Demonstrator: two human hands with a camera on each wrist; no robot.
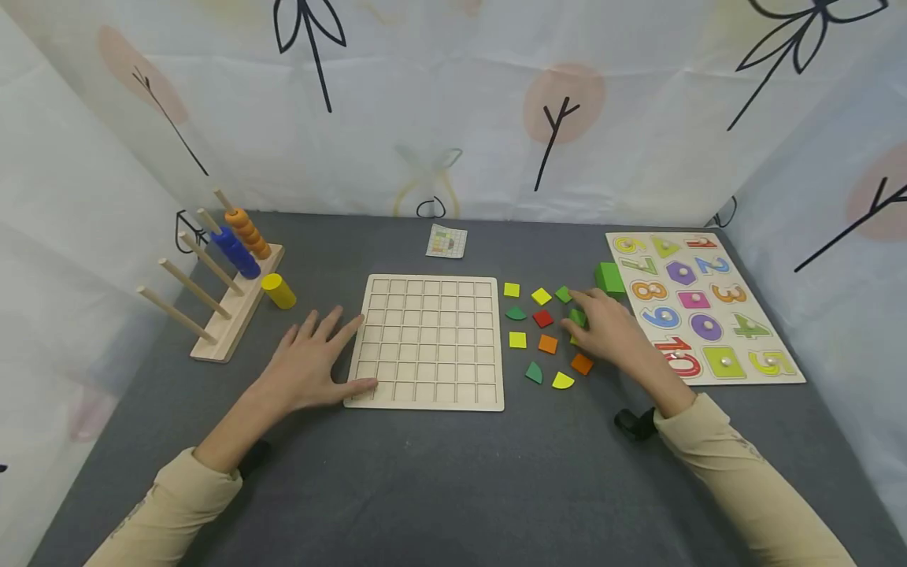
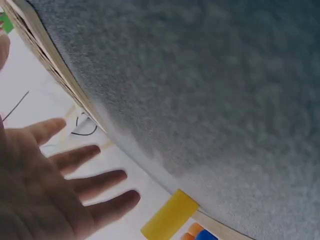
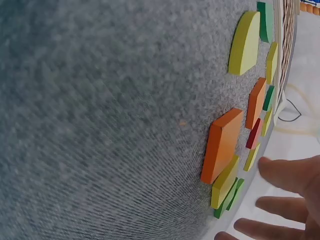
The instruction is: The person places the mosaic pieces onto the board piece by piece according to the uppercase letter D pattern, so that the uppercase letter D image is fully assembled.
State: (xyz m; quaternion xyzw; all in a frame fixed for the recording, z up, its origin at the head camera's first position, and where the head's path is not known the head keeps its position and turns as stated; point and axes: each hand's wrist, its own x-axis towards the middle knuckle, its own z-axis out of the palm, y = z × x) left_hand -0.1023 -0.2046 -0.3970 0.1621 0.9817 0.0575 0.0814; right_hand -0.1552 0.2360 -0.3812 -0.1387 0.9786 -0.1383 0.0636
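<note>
My left hand (image 1: 305, 364) lies spread at the left side of a wooden grid board (image 1: 428, 342), its thumb and index fingertips right at the edge. In the left wrist view its fingers (image 2: 107, 182) are extended, holding nothing. My right hand (image 1: 605, 327) reaches over small coloured tiles right of the board. Its thumb and index finger are apart, around a green tile (image 1: 577, 317), with another green tile (image 1: 563, 294) near the index fingertip. A yellow tile (image 3: 225, 182) beneath that hand is mostly hidden in the head view. An orange tile (image 1: 582, 364) lies just below it.
Several yellow, red, orange and green tiles lie between board and right hand. A number puzzle board (image 1: 708, 315) and a green block (image 1: 609, 279) are at right. Left stands a peg rack (image 1: 237, 311) beside a yellow cylinder (image 1: 279, 290). A small printed card (image 1: 446, 241) lies behind the board.
</note>
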